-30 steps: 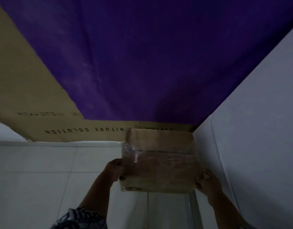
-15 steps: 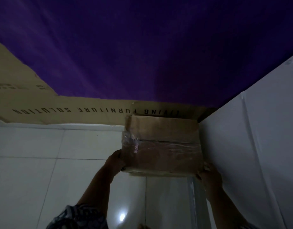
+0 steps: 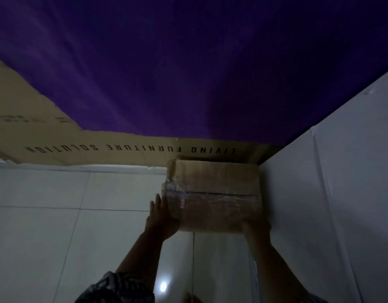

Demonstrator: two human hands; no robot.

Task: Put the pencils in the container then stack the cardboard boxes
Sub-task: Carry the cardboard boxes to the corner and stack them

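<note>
A brown cardboard box (image 3: 215, 193) wrapped in clear tape sits low in the corner, against the white wall on its right. My left hand (image 3: 161, 217) lies flat against the box's left side, fingers stretched out. My right hand (image 3: 257, 231) holds the box's near right corner. Whether the box rests on the floor or on another box is hidden. No pencils or container are in view.
A large flat cardboard sheet (image 3: 57, 147) printed with "LIVING FURNITURE SOLUTION" leans behind the box, with a purple cloth (image 3: 188, 73) over it. White floor tiles (image 3: 57, 237) spread to the left. A white wall (image 3: 341, 193) closes the right side. A toe (image 3: 189, 298) shows at the bottom.
The box has moved away from me, deeper into the corner and lower. My left hand's fingers have straightened along the box's side.
</note>
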